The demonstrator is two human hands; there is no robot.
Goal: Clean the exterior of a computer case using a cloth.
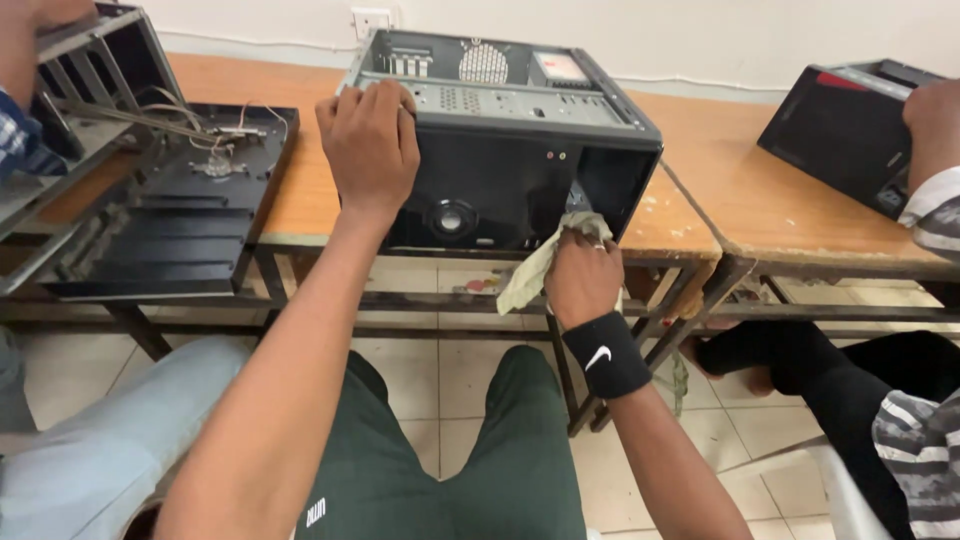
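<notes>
Head view, looking down. A black desktop computer case [510, 150] lies on its side on a wooden worktop [300, 190], its front panel facing the person and overhanging the near edge slightly. The left hand [370, 145] rests on the case's upper left corner, fingers [385, 100] curled together over the top edge, gripping it. The right hand [583, 280], with a black wristband [606, 355] on its wrist, is closed around a pale green cloth [540, 265]; its fingers are bunched tight on the fabric, which is pressed against the lower right of the front panel and hangs loose below the worktop edge. To the left, an opened case chassis [170, 210] with loose wires lies on the same worktop, another person's sleeve [18, 135] beside it. At far right, a second black case [850, 125] sits on an adjoining worktop under another person's arm [935, 170]. Below, green trousers [450, 460] and a tiled floor [740, 430].
</notes>
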